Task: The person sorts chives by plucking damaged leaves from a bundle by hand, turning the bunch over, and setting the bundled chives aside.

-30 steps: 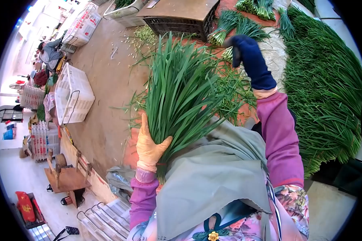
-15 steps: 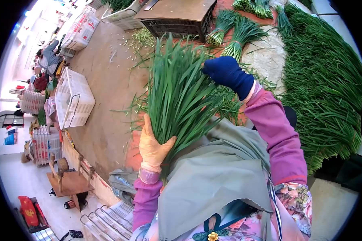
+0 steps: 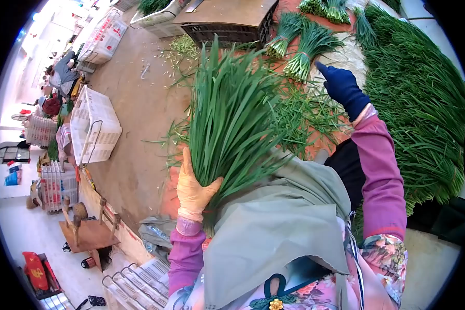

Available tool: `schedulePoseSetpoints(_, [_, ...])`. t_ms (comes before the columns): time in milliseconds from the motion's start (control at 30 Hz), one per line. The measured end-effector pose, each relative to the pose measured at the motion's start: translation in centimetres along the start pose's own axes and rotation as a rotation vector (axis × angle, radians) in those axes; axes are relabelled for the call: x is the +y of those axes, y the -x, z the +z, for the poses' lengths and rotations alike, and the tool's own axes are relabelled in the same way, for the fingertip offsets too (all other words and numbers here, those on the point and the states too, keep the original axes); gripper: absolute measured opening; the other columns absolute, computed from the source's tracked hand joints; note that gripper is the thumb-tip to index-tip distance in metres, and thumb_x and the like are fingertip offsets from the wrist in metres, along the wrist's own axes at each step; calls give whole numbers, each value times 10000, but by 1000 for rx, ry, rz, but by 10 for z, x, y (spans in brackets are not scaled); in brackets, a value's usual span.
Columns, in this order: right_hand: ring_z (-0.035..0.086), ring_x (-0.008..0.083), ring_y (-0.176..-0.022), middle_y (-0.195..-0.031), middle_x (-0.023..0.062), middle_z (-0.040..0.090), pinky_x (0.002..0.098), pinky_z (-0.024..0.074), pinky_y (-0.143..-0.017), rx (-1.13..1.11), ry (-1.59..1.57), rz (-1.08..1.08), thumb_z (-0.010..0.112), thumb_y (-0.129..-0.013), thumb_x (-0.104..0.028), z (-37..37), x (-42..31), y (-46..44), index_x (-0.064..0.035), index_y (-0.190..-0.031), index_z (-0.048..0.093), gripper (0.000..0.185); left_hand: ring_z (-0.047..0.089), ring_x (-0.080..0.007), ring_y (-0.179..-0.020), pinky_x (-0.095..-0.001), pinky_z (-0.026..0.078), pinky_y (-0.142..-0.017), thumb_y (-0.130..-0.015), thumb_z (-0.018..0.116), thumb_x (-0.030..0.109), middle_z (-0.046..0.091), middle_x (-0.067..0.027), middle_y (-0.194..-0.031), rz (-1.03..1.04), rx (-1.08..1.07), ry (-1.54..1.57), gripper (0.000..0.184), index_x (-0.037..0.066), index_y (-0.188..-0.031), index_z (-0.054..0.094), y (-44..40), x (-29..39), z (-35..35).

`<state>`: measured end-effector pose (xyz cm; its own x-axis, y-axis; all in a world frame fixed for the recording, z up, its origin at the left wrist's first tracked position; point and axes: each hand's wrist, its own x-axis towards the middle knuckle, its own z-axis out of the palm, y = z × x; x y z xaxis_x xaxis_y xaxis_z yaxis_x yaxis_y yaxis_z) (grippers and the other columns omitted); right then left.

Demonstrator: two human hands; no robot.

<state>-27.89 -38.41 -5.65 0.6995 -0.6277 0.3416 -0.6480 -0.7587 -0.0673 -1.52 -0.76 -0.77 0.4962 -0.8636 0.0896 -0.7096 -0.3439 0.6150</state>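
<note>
My left hand, in a yellow-orange rubber glove, is wrapped round the lower part of a thick bunch of garlic chives. The bunch stands up with its leaves fanned out, and its base is partly hidden beside the grey-green apron on my lap. In a dark blue knitted glove, my right hand is raised to the right of the bunch, apart from it. Its index finger stretches toward the upper left, and no object shows in it. Loose chive leaves lie scattered below it on the orange sheet.
A large heap of chives fills the right side. Tied bunches lie near a board-topped dark crate. White plastic baskets and an overturned wooden stool are at left. Another person sits farther off.
My right hand has left the leaves at the bunch's right side and moved right, its index finger now extended. My left hand still grips the bunch, nearly unmoved.
</note>
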Motion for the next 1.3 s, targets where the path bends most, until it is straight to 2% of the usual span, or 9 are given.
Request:
schedulePoseSetpoints(67, [620, 270, -607, -693, 81, 644, 390, 473, -562, 70, -228, 27, 600, -825, -221, -25, -23, 1, -146, -1095, 612, 280, 519, -314, -1104, -360, 422, -936, -567, 817, 162, 494, -181, -1257, -24, -17, 18, 1151, 81, -1455, 90, -3, 4, 0])
schedulePoseSetpoints(167, [620, 320, -710, -762, 147, 640, 388, 485, -654, -493, -937, 388, 624, -814, -460, -85, -81, -12, -95, -960, 644, 394, 527, -305, -1098, -357, 425, -935, -569, 814, 154, 499, -173, -1263, 5, -27, 56, 1147, 80, -1455, 89, -5, 8, 0])
schedulePoseSetpoints(267, [621, 340, -697, -743, 171, 625, 416, 484, -647, -222, -542, -26, 576, -787, -580, -51, -116, 2, -88, -902, 653, 510, 530, -302, -1094, -353, 429, -931, -570, 808, 143, 506, -166, -1263, -30, -44, 17, 1139, 81, -1455, 95, -6, 9, 0])
schedulePoseSetpoints(500, [526, 117, -445, -586, 31, 557, 251, 420, -385, 26, -1653, 450, 543, -843, -170, -23, -65, -21, -55, -902, 667, 179, 535, -308, -1086, -358, 431, -926, -554, 810, 142, 515, -167, -1252, 2, -36, 26, 1146, 77, -1455, 105, -2, 14, -2])
schedulePoseSetpoints(867, [580, 129, -516, -644, 6, 605, 303, 452, -451, 215, -130, -194, 523, -897, -257, -10, -109, -91, -153, -1151, 576, 280, 525, -327, -1114, -372, 433, -932, -549, 789, 102, 479, -188, -1271, 6, -34, -79, 1083, 90, -1444, 178, -3, 26, -3])
schedulePoseSetpoints(1000, [551, 113, -477, -593, 11, 554, 271, 452, -416, 253, -1011, -304, 471, -914, -237, 2, -59, -100, -59, -992, 618, 244, 513, -338, -1118, -379, 421, -944, -541, 795, 110, 479, -199, -1259, 40, -20, -104, 1098, 91, -1444, 172, -3, 26, 0])
schedulePoseSetpoints(1100, [565, 117, -522, -608, 36, 554, 240, 493, -496, 3, -1517, 369, 505, -917, -236, -39, -38, -81, -27, -944, 629, 244, 505, -344, -1123, -384, 415, -951, -536, 805, 118, 470, -199, -1264, 27, -22, -86, 1108, 84, -1443, 168, -2, 26, 0])
schedulePoseSetpoints(1167, [611, 210, -660, -713, 85, 609, 350, 523, -644, 396, -875, 19, 627, -832, -330, -39, -73, -71, -42, -963, 635, 316, 493, -345, -1138, -383, 405, -962, -534, 813, 122, 459, -200, -1275, 7, -33, -97, 1117, 84, -1444, 166, -3, 28, 0])
schedulePoseSetpoints(1300, [562, 289, -1053, -1083, 101, 606, 429, 429, -918, 223, -274, -608, 738, -655, -388, -72, -169, -21, -117, -1258, 487, 707, 451, -364, -1182, -396, 393, -971, -541, 827, 217, 414, -226, -1323, 66, -88, -106, 1153, 59, -1447, 130, -9, 25, 3])
